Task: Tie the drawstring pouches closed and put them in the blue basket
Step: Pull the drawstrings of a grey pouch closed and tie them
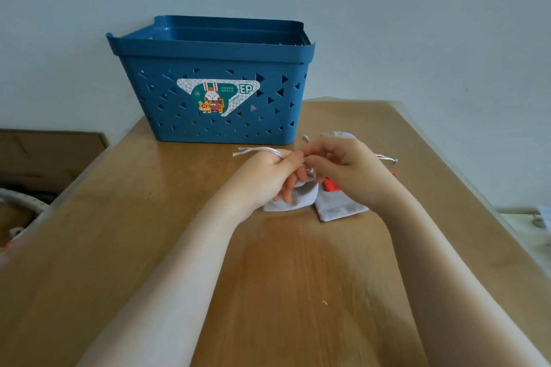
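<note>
Pouch (298,198) flat, neck toward basket (214,116) (both hands (268,176) pinch cord (258,151)).

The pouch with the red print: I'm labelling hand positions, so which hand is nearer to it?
Right. The right hand hovers directly over the pouch with the red print, hiding its top; the left hand is off to its left, over the plain white pouch.
</note>
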### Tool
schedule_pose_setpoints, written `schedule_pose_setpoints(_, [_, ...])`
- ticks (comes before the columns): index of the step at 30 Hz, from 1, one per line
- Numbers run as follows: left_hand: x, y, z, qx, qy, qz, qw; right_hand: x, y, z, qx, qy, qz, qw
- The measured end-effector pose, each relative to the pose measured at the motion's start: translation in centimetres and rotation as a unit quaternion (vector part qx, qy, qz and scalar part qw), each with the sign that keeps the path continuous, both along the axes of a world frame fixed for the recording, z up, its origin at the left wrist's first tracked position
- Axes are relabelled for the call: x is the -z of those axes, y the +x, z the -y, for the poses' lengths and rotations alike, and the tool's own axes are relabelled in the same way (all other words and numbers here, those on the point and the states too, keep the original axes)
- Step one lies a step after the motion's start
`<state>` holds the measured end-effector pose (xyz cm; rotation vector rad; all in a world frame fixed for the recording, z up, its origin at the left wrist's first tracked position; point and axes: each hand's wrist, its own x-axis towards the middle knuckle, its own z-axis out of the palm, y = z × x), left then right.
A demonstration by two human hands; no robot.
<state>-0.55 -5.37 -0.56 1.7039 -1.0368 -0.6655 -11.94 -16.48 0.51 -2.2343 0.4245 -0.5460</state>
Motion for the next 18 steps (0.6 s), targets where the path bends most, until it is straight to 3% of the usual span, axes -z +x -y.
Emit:
schedule_pose_setpoints(7, [-0.2,0.3,-0.2,-0.011,-0.03,-0.072,0.997,-0.6,-0.6,0.4,0.031,-0.01,0.023,0.999])
schedule_pose_setpoints(13, [0.2,0.3,-0.3,-0.016,-0.049,-0.068,0.996,-0.8,-0.7,-0.4,-0.044,-0.002,-0.062,0.997])
schedule_pose_setpoints(18, [0.1,0.8,-0.5,0.014,-0.04,-0.097,0.994,0.1,0.4,0.1,0.064,0.011,0.019,0.998])
